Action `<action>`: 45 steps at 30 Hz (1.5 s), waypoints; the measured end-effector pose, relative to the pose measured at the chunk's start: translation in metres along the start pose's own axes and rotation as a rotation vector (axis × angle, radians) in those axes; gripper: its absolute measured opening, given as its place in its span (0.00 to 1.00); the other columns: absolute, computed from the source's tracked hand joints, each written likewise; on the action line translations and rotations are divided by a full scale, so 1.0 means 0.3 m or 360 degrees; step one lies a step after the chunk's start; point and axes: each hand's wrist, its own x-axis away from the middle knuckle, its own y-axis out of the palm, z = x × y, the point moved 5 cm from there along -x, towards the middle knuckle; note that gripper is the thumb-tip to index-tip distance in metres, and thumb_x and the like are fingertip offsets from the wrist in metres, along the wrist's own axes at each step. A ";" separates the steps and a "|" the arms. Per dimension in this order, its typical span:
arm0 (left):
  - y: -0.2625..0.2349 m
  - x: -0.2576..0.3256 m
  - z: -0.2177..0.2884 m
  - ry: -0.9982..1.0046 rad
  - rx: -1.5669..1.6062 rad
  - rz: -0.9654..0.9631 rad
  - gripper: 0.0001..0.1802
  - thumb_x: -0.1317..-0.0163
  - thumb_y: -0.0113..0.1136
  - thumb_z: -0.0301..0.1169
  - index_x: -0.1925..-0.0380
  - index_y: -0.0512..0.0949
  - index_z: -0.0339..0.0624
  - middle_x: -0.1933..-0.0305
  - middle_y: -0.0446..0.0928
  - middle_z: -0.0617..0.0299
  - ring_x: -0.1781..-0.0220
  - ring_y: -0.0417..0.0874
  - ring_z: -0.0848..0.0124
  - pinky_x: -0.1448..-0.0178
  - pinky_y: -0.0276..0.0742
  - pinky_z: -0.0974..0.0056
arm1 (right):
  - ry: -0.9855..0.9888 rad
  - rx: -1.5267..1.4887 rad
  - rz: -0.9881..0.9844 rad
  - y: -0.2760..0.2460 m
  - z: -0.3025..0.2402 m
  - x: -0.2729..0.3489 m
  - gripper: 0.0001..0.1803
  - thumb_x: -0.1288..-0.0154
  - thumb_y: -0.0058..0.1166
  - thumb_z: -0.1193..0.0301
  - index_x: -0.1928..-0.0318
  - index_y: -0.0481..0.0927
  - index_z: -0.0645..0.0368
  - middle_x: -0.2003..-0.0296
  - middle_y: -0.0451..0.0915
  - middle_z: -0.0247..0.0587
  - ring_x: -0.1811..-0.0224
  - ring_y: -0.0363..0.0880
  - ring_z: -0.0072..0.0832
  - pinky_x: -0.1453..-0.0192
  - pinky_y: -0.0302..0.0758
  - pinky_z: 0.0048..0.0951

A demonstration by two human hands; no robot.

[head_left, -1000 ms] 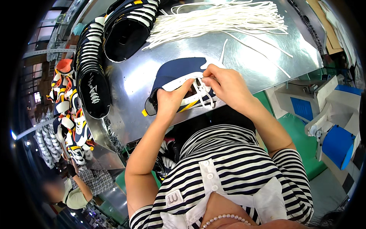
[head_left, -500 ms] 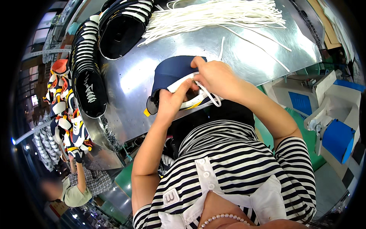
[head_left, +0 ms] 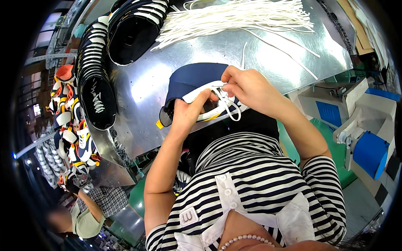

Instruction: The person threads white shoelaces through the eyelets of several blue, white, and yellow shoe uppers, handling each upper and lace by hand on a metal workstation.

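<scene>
A navy shoe upper (head_left: 188, 79) with white eyelet strips and a yellow tab lies on its side at the metal table's near edge. My left hand (head_left: 189, 109) is closed on its white eyelet edge, the thumb on top and the other fingers inside the opening. Over the front eyelets, my right hand (head_left: 253, 90) pinches a white shoelace (head_left: 237, 117). The lace crosses between the two eyelet strips and hangs in a loose loop below my fingers. One lace end sticks up beyond my right hand. The exact spot of the pinch is partly hidden by the fingers.
A pile of white laces (head_left: 234, 19) covers the back of the metal table (head_left: 142, 125). Nested shoe uppers (head_left: 94, 62) stand in curved rows on the left. Beyond them, shoes (head_left: 83, 144) hang near a co-worker (head_left: 90, 215). Blue-and-grey equipment (head_left: 368, 154) stands right.
My right hand has shifted slightly right and down, uncovering lace crossings on the upper. My left hand keeps its hold. The co-worker's arm at the left has moved lower.
</scene>
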 end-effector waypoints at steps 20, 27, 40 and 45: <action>-0.016 -0.029 -0.036 -0.0119 0.0085 -0.0148 0.12 0.37 0.66 0.32 0.58 0.82 0.37 0.67 0.81 0.66 0.66 0.78 0.78 0.62 0.74 0.70 | -0.0154 -0.0077 0.0532 -0.022 0.028 -0.067 0.11 0.31 0.55 0.66 0.56 0.77 0.60 0.66 0.84 0.50 0.63 0.84 0.48 0.60 0.78 0.43; 0.002 -0.054 0.007 -0.0178 -0.0038 0.0144 0.14 0.42 0.68 0.26 0.56 0.82 0.34 0.58 0.84 0.60 0.57 0.83 0.73 0.49 0.77 0.67 | -0.0335 0.0274 0.0744 0.081 0.051 -0.074 0.11 0.30 0.54 0.67 0.51 0.77 0.56 0.63 0.84 0.44 0.67 0.84 0.42 0.66 0.78 0.38; -0.009 0.137 0.171 0.0838 -0.1489 0.0143 0.13 0.36 0.61 0.29 0.56 0.81 0.31 0.62 0.79 0.49 0.59 0.79 0.52 0.52 0.74 0.57 | -0.0135 0.0413 0.0787 0.090 0.080 -0.098 0.11 0.30 0.54 0.67 0.52 0.76 0.57 0.62 0.85 0.44 0.65 0.83 0.47 0.65 0.79 0.42; 0.033 0.028 0.090 0.0877 -0.1511 0.0762 0.08 0.44 0.69 0.34 0.66 0.86 0.45 0.67 0.83 0.65 0.62 0.79 0.63 0.57 0.70 0.59 | -0.0186 0.0346 0.0812 0.098 0.085 -0.109 0.11 0.30 0.54 0.68 0.52 0.75 0.59 0.62 0.84 0.46 0.65 0.83 0.47 0.65 0.79 0.44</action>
